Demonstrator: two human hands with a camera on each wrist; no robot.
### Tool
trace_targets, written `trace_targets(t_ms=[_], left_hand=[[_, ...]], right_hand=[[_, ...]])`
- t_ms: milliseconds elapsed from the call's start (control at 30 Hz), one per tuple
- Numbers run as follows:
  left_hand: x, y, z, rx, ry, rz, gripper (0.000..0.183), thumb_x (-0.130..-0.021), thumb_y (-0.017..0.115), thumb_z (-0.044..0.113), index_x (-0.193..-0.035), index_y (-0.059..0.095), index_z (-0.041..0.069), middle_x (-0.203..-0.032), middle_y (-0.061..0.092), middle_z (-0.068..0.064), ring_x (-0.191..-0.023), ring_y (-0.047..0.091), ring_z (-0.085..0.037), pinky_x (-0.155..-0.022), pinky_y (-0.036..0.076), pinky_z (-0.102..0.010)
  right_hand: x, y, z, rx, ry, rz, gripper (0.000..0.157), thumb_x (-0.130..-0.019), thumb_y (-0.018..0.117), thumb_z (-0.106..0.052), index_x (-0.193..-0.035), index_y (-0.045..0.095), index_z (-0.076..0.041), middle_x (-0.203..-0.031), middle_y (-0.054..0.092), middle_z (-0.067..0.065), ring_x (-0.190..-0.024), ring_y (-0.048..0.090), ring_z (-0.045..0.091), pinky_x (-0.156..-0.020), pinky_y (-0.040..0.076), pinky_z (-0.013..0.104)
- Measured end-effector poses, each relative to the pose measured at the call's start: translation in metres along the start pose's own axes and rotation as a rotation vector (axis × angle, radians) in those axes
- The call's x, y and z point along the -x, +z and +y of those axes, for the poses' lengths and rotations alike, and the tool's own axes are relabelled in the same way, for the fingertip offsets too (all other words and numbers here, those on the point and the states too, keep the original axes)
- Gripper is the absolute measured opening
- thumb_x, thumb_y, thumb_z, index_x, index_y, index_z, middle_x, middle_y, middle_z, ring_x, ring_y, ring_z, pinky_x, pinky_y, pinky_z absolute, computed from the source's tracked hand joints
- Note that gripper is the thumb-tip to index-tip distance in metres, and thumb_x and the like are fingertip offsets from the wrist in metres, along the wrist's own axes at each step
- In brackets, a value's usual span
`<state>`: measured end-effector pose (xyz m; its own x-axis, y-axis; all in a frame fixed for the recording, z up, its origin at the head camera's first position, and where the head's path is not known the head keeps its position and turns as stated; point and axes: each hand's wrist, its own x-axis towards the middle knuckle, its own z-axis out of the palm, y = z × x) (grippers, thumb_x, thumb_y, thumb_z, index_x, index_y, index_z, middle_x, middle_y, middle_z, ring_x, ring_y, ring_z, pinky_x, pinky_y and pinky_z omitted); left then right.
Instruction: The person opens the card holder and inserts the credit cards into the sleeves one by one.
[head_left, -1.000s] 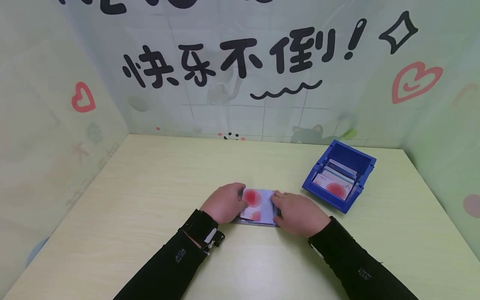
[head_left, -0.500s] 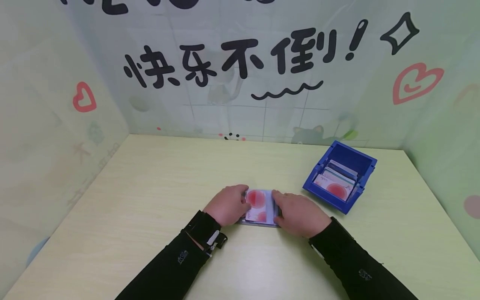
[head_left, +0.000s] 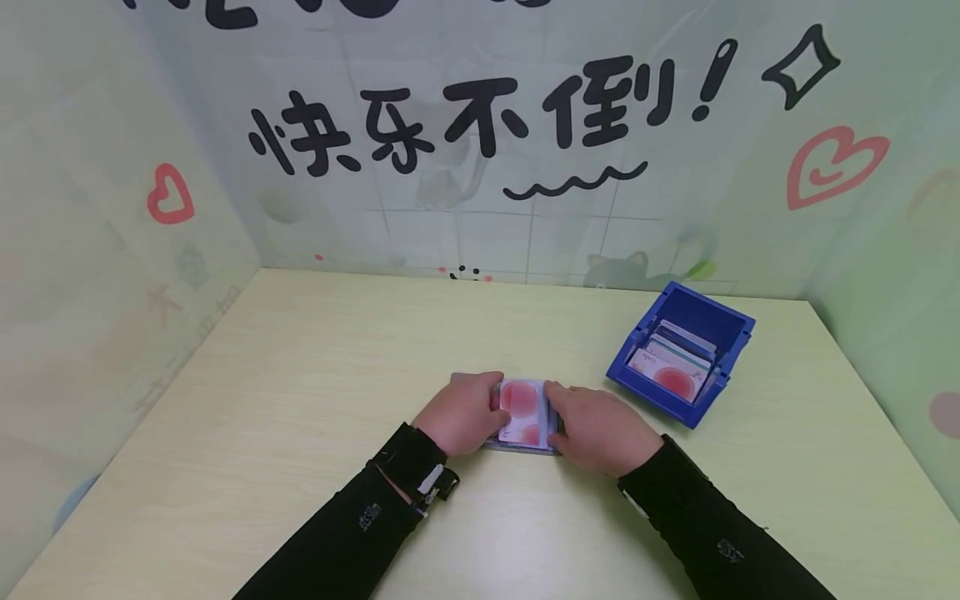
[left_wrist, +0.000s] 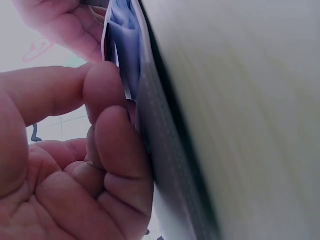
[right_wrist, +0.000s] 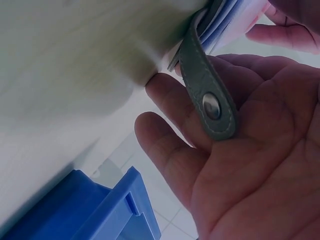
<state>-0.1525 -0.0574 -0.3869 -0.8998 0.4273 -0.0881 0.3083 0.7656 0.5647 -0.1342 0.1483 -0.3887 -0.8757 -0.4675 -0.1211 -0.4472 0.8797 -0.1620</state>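
Note:
A grey-green card holder (left_wrist: 160, 125) with lavender sleeves lies spread at the middle of the table. Over its right half in the head view is a white card (head_left: 519, 414) with pink circles. My left hand (head_left: 461, 414) pinches the card's left edge between thumb and fingers, covering much of the holder's left side. At the other side, my right hand (head_left: 603, 429) grips the holder's right edge. A strap with a metal snap (right_wrist: 211, 106) hangs loose against the right palm in the right wrist view.
To the right rear stands a blue box (head_left: 637, 385), its lid tipped up, with several cards (head_left: 670, 371) upright inside. A printed backdrop (head_left: 480, 167) rises behind the pale wooden table (head_left: 315, 350), and side panels flank it.
My left hand has slid a little to the right, taking the card farther across the sleeve. The holder's far left corner now shows. The right hand has hardly moved.

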Motion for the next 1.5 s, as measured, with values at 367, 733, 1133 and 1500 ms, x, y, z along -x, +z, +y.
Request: trace_targets(t_ms=[367,733,1133,1500], left_hand=[[0.0011,0.0015,0.004,0.022,0.048,-0.01,0.019,-0.086,0.065,0.023,-0.091,0.054,0.008,-0.065,0.041,0.001,-0.057,0.044,-0.013,-0.051,0.034,-0.026],[-0.0002,0.0046,0.0074,-0.003,0.031,-0.015,0.037,-0.087,0.066,0.026,-0.117,0.056,0.007,-0.088,0.059,-0.001,-0.079,0.052,-0.014,-0.074,0.047,-0.031],[0.0005,0.0064,0.0054,-0.011,0.041,-0.016,0.046,-0.086,0.067,0.026,-0.125,0.055,0.005,-0.107,0.06,-0.002,-0.087,0.051,-0.013,-0.085,0.047,-0.033],[0.0009,0.0046,0.0078,-0.042,0.052,-0.022,0.053,-0.086,0.067,0.028,-0.129,0.053,0.002,-0.119,0.059,-0.006,-0.095,0.052,-0.012,-0.091,0.045,-0.036]], right_hand=[[0.0,0.0015,0.0017,0.012,-0.02,0.026,0.068,-0.083,0.069,-0.036,-0.136,0.044,-0.002,-0.117,0.061,0.012,-0.098,0.058,0.021,-0.087,0.048,0.039],[0.0011,-0.0002,0.0021,0.003,-0.027,0.033,0.069,-0.084,0.068,-0.036,-0.138,0.041,-0.002,-0.119,0.06,0.013,-0.101,0.057,0.022,-0.088,0.048,0.04],[0.0009,-0.0001,0.0008,-0.108,-0.001,0.055,0.066,-0.083,0.071,-0.03,-0.136,0.04,-0.006,-0.115,0.061,0.007,-0.097,0.057,0.017,-0.088,0.048,0.038],[-0.0001,-0.0029,-0.0023,-0.292,0.037,0.03,0.07,-0.084,0.07,-0.029,-0.141,0.035,-0.008,-0.123,0.056,0.008,-0.105,0.052,0.016,-0.092,0.045,0.04]])
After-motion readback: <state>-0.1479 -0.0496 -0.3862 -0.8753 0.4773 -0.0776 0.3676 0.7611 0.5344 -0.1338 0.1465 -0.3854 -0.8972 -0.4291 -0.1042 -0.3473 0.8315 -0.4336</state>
